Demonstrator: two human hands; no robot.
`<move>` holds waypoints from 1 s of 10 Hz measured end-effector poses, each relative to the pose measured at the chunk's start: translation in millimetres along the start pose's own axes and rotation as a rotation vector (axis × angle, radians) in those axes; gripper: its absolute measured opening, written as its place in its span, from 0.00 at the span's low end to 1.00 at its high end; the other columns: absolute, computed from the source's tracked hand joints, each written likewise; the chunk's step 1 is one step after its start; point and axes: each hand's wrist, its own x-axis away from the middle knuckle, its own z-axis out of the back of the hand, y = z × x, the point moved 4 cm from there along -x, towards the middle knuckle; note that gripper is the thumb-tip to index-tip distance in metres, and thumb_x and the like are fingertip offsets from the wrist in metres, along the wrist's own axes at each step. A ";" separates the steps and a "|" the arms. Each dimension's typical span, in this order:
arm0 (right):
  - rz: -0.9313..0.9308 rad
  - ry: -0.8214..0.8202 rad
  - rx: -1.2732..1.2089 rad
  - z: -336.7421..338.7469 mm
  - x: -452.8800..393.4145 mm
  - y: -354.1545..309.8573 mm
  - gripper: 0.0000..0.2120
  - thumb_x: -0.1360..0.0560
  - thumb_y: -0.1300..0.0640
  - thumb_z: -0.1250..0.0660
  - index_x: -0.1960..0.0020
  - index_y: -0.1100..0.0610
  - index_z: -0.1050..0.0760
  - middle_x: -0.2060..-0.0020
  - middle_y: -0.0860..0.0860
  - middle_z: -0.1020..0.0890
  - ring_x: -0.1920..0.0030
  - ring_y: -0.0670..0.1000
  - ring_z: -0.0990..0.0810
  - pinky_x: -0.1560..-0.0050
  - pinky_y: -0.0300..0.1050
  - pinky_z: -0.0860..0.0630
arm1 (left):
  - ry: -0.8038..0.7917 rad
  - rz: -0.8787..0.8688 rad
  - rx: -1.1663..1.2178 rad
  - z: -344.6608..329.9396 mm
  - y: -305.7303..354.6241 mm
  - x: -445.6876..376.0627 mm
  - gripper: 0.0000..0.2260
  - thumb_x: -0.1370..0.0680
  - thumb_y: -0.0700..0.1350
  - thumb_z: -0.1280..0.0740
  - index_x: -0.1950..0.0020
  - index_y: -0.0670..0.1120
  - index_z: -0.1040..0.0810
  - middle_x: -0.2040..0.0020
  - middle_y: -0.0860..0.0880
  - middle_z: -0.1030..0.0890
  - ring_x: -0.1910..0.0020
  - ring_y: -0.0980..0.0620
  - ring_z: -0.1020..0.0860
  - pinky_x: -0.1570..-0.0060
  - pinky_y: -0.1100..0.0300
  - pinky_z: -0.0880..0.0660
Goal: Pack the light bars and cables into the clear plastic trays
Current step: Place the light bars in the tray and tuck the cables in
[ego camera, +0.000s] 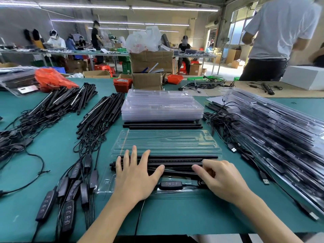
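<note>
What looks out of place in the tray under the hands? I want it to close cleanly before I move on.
One light bar lies askew in the open tray, crossing the straight bars at a slant instead of sitting in a groove. The left hand presses flat on the bars; the right hand fingers it.

Single head-worn wide-angle view, looking forward and down across green table (52,151). Close above both hands at frame bottom; workshop floor and other workers far behind. Edges bend from lens. No second view.
</note>
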 end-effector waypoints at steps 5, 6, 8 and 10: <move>0.012 -0.051 -0.142 6.5 1.5 15.9 0.16 0.27 0.53 0.24 0.64 0.48 0.32 0.63 0.44 0.27 0.54 0.43 0.29 0.55 0.36 0.33 | -0.007 -0.002 0.007 1.3 0.7 0.9 0.36 0.25 0.74 0.58 0.19 0.60 0.53 0.18 0.47 0.61 0.20 0.45 0.61 0.24 0.44 0.65; 0.027 -0.034 -0.086 6.3 2.5 16.6 0.20 0.27 0.50 0.24 0.68 0.50 0.34 0.67 0.45 0.28 0.61 0.45 0.29 0.61 0.41 0.32 | -0.008 -0.004 0.006 1.1 0.6 1.0 0.37 0.25 0.74 0.58 0.19 0.60 0.53 0.18 0.47 0.61 0.20 0.45 0.61 0.24 0.44 0.65; 0.033 -0.118 -0.049 1.5 9.5 16.9 0.21 0.26 0.42 0.28 0.67 0.51 0.34 0.72 0.48 0.28 0.67 0.48 0.30 0.67 0.41 0.34 | 0.000 -0.001 0.006 0.4 0.6 1.2 0.37 0.25 0.74 0.58 0.19 0.59 0.53 0.18 0.47 0.60 0.20 0.45 0.61 0.24 0.44 0.65; -0.015 -0.154 -0.051 2.6 3.1 16.4 0.18 0.29 0.42 0.25 0.63 0.52 0.30 0.66 0.47 0.26 0.64 0.45 0.30 0.63 0.39 0.32 | -0.019 0.004 0.006 2.1 1.9 1.9 0.37 0.25 0.74 0.58 0.19 0.59 0.53 0.18 0.47 0.61 0.20 0.45 0.62 0.24 0.44 0.66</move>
